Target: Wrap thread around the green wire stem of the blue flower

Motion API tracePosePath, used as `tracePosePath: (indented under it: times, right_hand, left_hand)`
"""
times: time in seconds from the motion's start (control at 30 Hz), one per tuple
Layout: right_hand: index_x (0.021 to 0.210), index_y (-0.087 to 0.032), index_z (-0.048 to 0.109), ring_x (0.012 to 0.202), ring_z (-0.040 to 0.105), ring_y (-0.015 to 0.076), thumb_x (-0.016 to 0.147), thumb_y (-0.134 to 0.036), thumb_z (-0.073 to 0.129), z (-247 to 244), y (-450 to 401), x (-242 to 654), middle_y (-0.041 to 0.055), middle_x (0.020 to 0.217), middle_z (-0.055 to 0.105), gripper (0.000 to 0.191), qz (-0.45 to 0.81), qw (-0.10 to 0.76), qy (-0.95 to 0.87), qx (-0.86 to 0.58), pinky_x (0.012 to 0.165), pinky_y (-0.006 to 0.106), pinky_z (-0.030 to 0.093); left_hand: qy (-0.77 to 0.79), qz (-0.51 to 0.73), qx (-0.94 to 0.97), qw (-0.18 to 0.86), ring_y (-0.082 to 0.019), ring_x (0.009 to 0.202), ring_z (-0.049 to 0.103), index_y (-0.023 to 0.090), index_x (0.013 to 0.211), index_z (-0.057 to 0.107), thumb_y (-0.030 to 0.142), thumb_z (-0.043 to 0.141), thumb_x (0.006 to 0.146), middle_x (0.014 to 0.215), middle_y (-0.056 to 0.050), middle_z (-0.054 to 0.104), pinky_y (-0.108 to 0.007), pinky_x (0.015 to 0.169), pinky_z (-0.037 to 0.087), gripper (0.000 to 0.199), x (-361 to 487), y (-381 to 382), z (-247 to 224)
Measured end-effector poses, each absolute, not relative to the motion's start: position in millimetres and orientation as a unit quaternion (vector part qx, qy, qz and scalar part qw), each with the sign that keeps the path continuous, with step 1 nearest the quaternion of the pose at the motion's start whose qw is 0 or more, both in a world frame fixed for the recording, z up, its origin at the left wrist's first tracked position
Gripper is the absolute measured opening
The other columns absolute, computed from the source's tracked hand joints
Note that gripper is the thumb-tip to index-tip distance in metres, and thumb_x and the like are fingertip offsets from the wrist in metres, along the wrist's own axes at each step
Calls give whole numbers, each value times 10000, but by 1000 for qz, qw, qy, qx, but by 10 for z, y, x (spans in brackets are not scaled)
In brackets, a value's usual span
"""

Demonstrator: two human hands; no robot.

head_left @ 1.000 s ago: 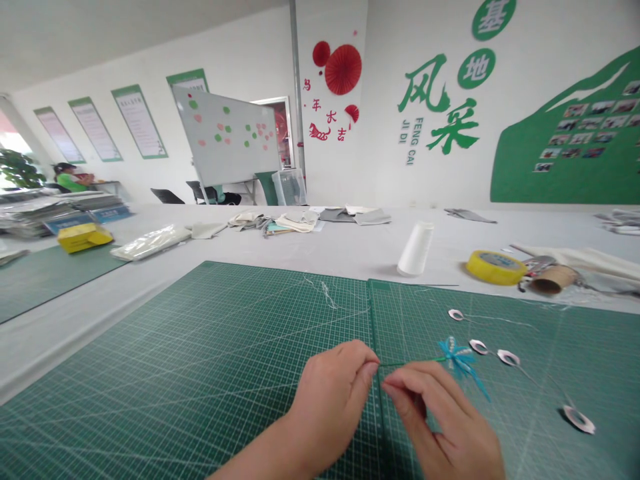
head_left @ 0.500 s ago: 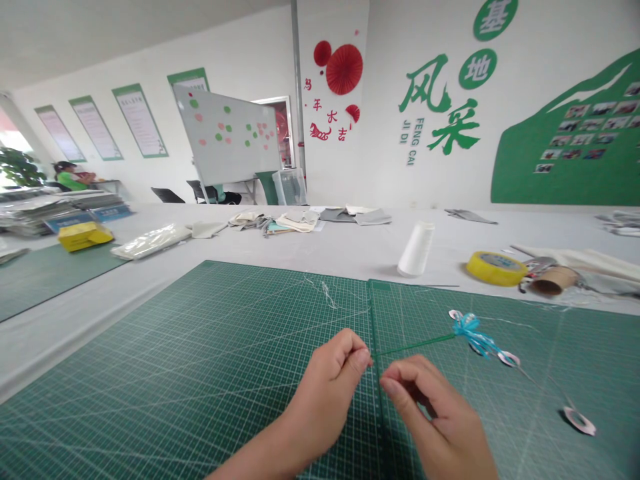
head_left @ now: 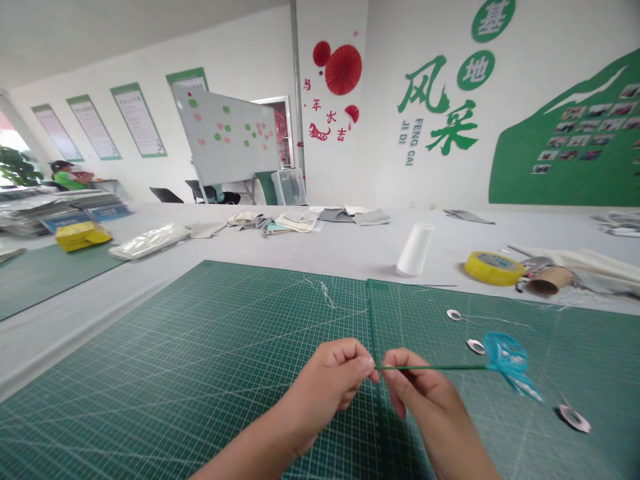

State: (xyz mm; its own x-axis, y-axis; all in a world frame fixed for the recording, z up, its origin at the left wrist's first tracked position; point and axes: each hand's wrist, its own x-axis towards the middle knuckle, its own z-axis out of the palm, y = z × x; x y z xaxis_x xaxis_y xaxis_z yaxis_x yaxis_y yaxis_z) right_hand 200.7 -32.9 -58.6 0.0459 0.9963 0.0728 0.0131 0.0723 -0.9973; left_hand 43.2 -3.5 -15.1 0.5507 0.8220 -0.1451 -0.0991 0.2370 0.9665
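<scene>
Blue ribbon bow [head_left: 507,357], green stem [head_left: 430,367] — dk green mat [head_left: 150,347], white grid, yellow tape [head_left: 494,269]

The left hand [head_left: 325,390] and right hand [head_left: 425,393] run off the bottom edge at the forearms, and their fingers hide the near end of a thin green stem [head_left: 430,367]. The blue tuft [head_left: 507,357] at its far end is blurred, its shape unclear. The green cutting mat [head_left: 200,373] runs past the bottom edge. The small pale rings [head_left: 476,347] on it are too small to tell their material.
</scene>
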Motion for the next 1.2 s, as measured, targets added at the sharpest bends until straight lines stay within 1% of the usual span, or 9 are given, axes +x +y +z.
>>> tracePosePath:
  times: [0.3,0.5,0.63,0.73,0.83,0.93,1.03,1.1,1.2]
  right_hand:
    - [698,-207,594,593,389,130,839,-468,644,-491,-286,2096,-44,620,488,301,530,502,-540,-419,544,240,318]
    - [692,-225,637,642,442,143,845,-406,649,-451,-290,2155,-33,675,509,237,492,499,-588,-404,594,255,345]
    - [655,-211,641,616,477,145,793,-448,672,-523,-241,2171,-24,662,519,275,455,494,-597,-440,576,261,380]
    - [753,-211,629,550,462,134,826,-481,605,-598,-184,2180,-40,624,496,281,432,495,-584,-477,521,252,381]
    - [881,-207,622,524,462,134,902,-448,486,-638,-145,2183,-39,623,507,277,412,478,-582,-513,489,247,369]
    - [727,-195,641,534,473,141,878,-372,527,-629,-175,2153,-21,609,533,260,389,431,-622,-526,493,255,348]
    - [613,-194,633,548,495,149,824,-288,604,-596,-276,2097,-18,576,554,233,363,390,-668,-520,530,269,342]
    - [633,-199,637,536,507,146,846,-267,598,-571,-348,2075,-21,569,569,228,311,378,-707,-510,534,270,347]
    - [786,-216,663,547,544,143,903,-256,573,-527,-406,2086,-20,626,602,153,169,417,-755,-476,545,265,401]
  left_hand:
    - [298,223,530,762,-69,429,171,158,739,580,317,590,818,462,107,308,-232,431,123,178,356,-31,-113]
    - [307,204,549,750,-67,426,191,154,756,622,304,592,807,464,108,309,-232,431,147,160,354,-23,-112]
    - [313,205,585,720,-76,438,227,155,733,637,272,574,812,469,96,332,-242,437,162,155,353,-24,-137]
    - [314,219,604,699,-73,458,244,151,729,640,234,558,806,513,81,386,-240,461,166,139,371,-42,-139]
    - [326,261,608,675,-72,472,250,150,732,637,219,545,816,530,81,385,-230,494,199,142,397,-51,-111]
    - [360,314,620,622,-81,507,300,156,728,616,230,523,856,553,74,396,-222,537,261,174,414,-33,-84]
    - [388,356,664,531,-108,651,459,161,710,585,205,503,878,674,31,529,-226,639,348,192,417,-13,-94]
    - [402,360,698,470,-128,725,510,170,715,567,203,482,898,730,15,573,-236,676,371,204,419,-14,-123]
    - [423,343,745,385,-127,673,499,187,743,556,223,448,931,705,25,562,-239,632,361,220,429,-39,-184]
